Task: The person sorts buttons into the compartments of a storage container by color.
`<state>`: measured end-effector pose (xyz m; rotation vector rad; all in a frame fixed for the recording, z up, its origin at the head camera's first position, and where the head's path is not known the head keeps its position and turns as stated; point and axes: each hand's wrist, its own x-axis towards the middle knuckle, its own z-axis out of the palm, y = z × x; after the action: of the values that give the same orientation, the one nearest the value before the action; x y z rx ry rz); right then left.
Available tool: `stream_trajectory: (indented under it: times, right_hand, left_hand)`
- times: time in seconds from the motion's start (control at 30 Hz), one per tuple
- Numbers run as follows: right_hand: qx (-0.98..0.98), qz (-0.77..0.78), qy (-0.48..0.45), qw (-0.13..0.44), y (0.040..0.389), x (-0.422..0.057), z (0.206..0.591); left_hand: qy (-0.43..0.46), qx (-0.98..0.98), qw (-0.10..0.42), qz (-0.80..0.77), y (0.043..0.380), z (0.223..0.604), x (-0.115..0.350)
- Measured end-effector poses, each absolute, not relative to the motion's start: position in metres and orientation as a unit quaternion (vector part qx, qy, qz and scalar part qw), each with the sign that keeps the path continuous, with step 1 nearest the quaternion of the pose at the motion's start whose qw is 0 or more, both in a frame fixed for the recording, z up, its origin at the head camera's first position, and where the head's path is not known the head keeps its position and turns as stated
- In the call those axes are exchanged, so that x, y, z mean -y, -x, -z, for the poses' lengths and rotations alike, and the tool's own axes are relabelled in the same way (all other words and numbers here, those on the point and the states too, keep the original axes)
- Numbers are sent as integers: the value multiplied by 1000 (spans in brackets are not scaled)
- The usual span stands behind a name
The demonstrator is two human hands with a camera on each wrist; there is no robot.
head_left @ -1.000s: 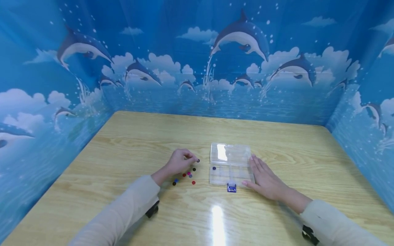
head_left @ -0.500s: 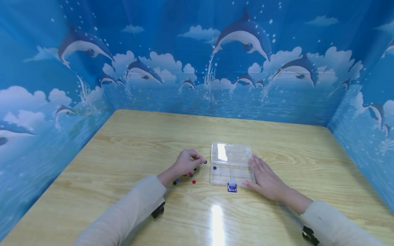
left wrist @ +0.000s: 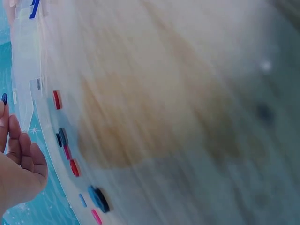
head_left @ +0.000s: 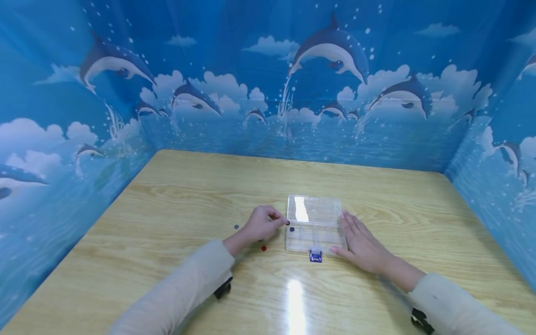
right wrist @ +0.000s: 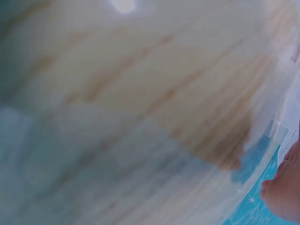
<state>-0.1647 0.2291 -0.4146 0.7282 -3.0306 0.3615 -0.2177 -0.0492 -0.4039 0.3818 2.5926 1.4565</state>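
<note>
With thumb and fingertips my left hand (head_left: pixel 260 224) pinches a small dark button (head_left: pixel 287 223) at the left edge of a clear plastic box (head_left: pixel 302 245). The same dark button (left wrist: pixel 4 99) shows at the fingertips in the left wrist view. The box lies with its lid (head_left: pixel 320 209) folded back; another dark button (head_left: pixel 291 229) sits in its upper left compartment. My right hand (head_left: pixel 364 244) rests along the right side of the box, fingers straight. Only part of the right hand (right wrist: pixel 283 187) appears in the right wrist view.
Several loose buttons lie near my left hand and forearm, including a red button (head_left: pixel 264 248) and a pink button (left wrist: pixel 96 216); the forearm hides some from the head view. A blue latch (head_left: pixel 315 256) juts from the box's front. Patterned curtains surround the wooden table (head_left: pixel 356 307).
My left hand has moved right with the pinched dark button, from beside the loose buttons to the box's left edge. The right hand and the box have stayed in place.
</note>
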Motion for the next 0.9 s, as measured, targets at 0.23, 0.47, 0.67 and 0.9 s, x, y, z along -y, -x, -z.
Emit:
stream_trajectory:
  times: [0.23,0.47,0.67,0.9]
  right_hand:
    - [965,-110,-237,12,163,-228,413]
    - [965,-101,-242,17,162,-226,412]
    - [965,-99,-243,18,162,-226,412]
    - [965,-104,-239,12,162,-226,411]
  left_hand:
    - [-130,-863,75,-483,217,405,43]
    - [-145,-860,74,-483,214,404,40]
    - [-146,-865,77,-475,213,404,37]
    - [-151,-872,75,-459,214,403,33]
